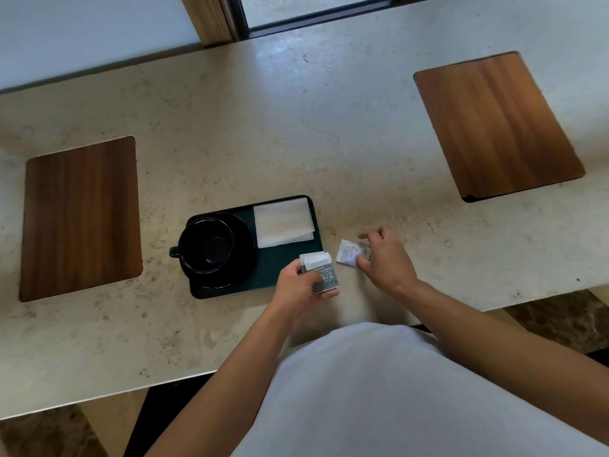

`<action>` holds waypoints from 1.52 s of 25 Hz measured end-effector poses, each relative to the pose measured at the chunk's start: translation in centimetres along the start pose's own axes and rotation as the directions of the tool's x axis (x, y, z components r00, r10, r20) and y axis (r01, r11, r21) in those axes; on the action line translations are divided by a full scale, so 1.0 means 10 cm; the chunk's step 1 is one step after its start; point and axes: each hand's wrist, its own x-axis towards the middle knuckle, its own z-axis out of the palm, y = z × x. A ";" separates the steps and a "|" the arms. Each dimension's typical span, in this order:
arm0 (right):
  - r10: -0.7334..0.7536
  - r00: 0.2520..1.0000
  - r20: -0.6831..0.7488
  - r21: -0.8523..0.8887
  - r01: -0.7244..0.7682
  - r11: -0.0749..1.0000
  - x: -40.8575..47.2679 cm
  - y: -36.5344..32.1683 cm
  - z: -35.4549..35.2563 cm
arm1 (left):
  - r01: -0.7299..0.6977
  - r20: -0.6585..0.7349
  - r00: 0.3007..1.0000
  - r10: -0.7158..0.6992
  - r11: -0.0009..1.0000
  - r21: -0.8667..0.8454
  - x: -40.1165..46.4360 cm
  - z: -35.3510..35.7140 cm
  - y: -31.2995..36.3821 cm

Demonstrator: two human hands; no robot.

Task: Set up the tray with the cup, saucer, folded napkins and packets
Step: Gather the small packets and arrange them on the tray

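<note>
A dark rectangular tray (286, 268) lies on the pale stone counter. A black cup (206, 244) stands on a black saucer (242, 258) at the tray's left end. White folded napkins (283, 222) lie at its far right corner. My left hand (301, 286) holds a small stack of grey and white packets (319, 270) over the tray's near right corner. My right hand (385, 258) pinches a white packet (351, 253) on the counter just right of the tray.
Two wood-grain panels are set into the counter, one at the left (80, 219) and one at the far right (497, 127). The counter's near edge runs close to my body. A window frame (244, 18) stands behind the counter.
</note>
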 end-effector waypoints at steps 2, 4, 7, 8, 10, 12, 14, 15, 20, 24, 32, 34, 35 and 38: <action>-0.041 0.999 0.011 -0.070 0.042 0.997 0.04 -0.01 0.03 | 0.002 -0.003 1.000 -0.002 1.000 -0.004 0.02 -0.01 0.02; -0.053 0.998 0.030 -0.098 0.056 0.994 0.08 -0.02 0.06 | 0.002 -0.007 1.000 -0.002 1.000 -0.007 0.03 -0.02 0.05; -0.020 0.998 0.060 -0.055 0.023 0.998 0.11 -0.04 0.07 | 0.007 -0.009 1.000 -0.007 1.000 -0.013 0.05 -0.03 0.08; -0.007 0.997 0.072 -0.024 0.008 1.000 0.11 -0.05 0.07 | 0.009 -0.005 1.000 -0.009 1.000 -0.013 0.06 -0.04 0.09; 0.017 0.995 0.095 0.047 -0.022 0.999 0.12 -0.04 0.05 | 0.009 0.004 1.000 -0.009 1.000 -0.009 0.07 -0.04 0.10; 0.083 0.990 0.118 0.149 -0.101 0.984 0.13 -0.04 0.02 | -0.001 0.008 1.000 0.001 1.000 0.001 0.09 -0.05 0.12; 0.207 0.957 0.204 0.355 -0.269 0.895 0.12 -0.08 -0.05 | -0.024 0.008 1.000 0.024 0.999 0.021 0.11 -0.06 0.12; 0.245 0.931 0.271 0.487 -0.352 0.800 0.10 -0.12 -0.09 | -0.042 0.010 0.999 0.042 0.999 0.034 0.12 -0.07 0.12; 0.174 0.906 0.386 0.731 -0.416 0.541 0.00 -0.32 -0.33 | -0.152 0.023 0.988 0.150 0.980 0.126 0.15 -0.05 0.15; -0.006 0.880 0.475 0.844 -0.453 0.286 -0.11 -0.36 -0.39 | -0.224 -0.025 0.973 0.230 0.963 0.150 0.15 0.00 0.17; 0.061 0.927 0.371 0.775 -0.345 0.530 -0.21 -0.45 -0.30 | -0.306 -0.027 0.949 0.315 0.937 0.168 0.14 -0.01 0.22; 0.098 0.951 0.294 0.739 -0.291 0.608 -0.21 -0.50 -0.29 | -0.291 -0.021 0.955 0.297 0.944 0.156 0.13 0.00 0.21; 0.113 0.962 0.247 0.731 -0.262 0.631 -0.20 -0.52 -0.30 | -0.284 -0.025 0.957 0.291 0.948 0.146 0.12 0.00 0.20; 0.118 0.978 0.172 0.729 -0.206 0.652 -0.16 -0.57 -0.33 | -0.275 -0.020 0.960 0.278 0.956 0.101 0.10 0.01 0.19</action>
